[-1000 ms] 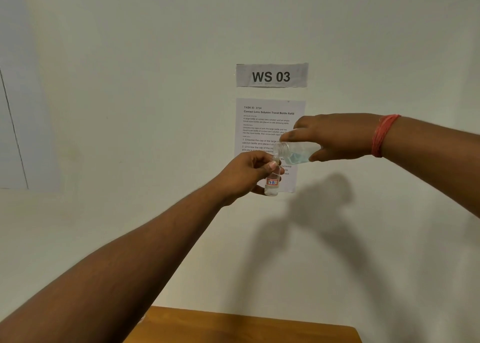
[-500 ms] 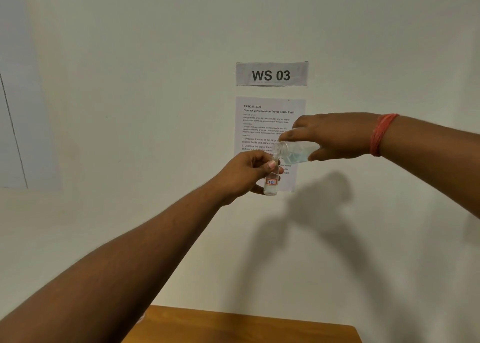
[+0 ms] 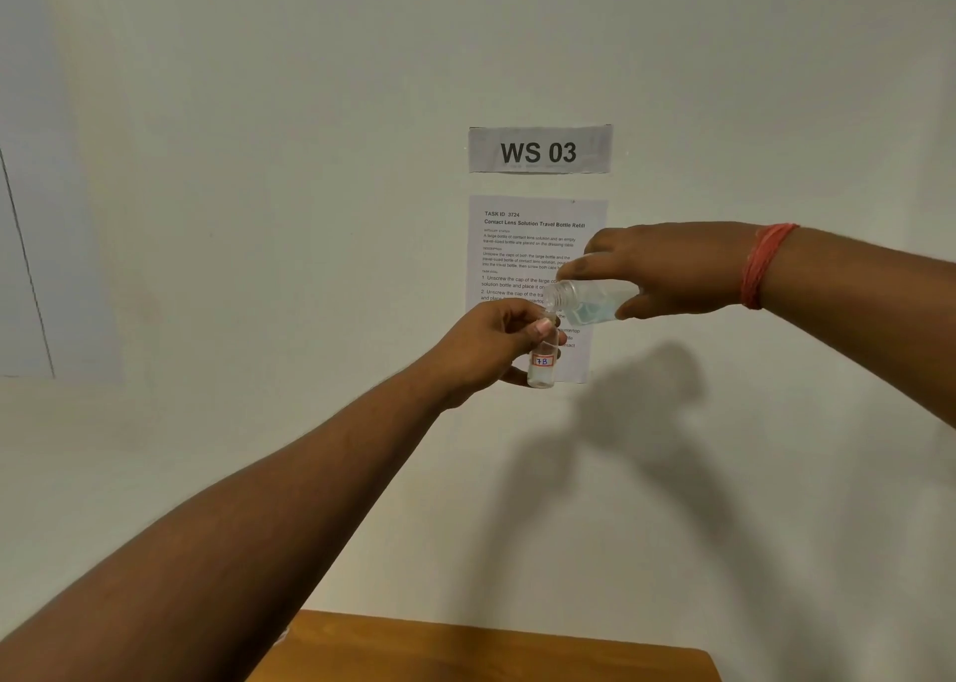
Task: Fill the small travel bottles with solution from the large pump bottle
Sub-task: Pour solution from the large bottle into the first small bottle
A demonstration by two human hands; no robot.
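Against the pale wall [image 3: 258, 216], my left hand [image 3: 486, 345] grips the upright travel bottle [image 3: 542, 366]. My right hand [image 3: 667, 267] holds the large bottle [image 3: 589, 301] tipped, its mouth at the small one's neck.

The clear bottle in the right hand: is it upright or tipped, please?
Tipped. The clear bottle lies nearly level in the right hand, its uncapped neck over the small bottle.

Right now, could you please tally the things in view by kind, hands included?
Hands: 2, left hand and right hand
Bottles: 2, small bottle and larger clear bottle
Wall papers: 2, WS 03 sign and instruction sheet
Tables: 1, wooden table
Wristbands: 1, red wristband
Total: 8
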